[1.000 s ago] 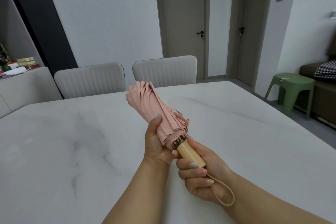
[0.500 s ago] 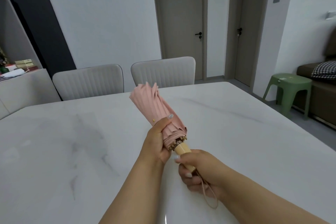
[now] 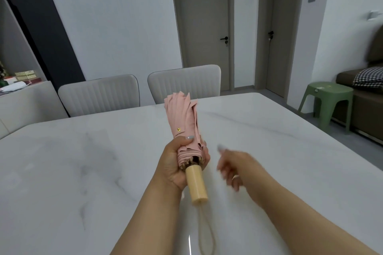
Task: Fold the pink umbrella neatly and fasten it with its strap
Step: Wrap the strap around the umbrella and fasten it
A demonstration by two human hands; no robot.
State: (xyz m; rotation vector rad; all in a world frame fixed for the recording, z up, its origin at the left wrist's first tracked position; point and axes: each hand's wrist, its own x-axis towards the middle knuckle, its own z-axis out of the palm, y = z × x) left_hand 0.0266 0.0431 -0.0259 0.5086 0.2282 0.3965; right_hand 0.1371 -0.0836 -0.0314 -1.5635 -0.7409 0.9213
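2 chairs (image 3: 99, 93) behind table (image 3: 62, 161), stool (image 3: 327, 93) beside.

Two pale chairs (image 3: 99, 93) stand at the surface's (image 3: 62, 172) far edge; a green stool (image 3: 326, 97) stands right.

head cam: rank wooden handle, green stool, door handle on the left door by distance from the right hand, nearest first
1. Wooden handle: just left of the right hand, held up by the left hand gripping the pink umbrella.
2. Green stool: on the floor beyond the table's right edge.
3. Door handle: on the far wall, straight ahead.
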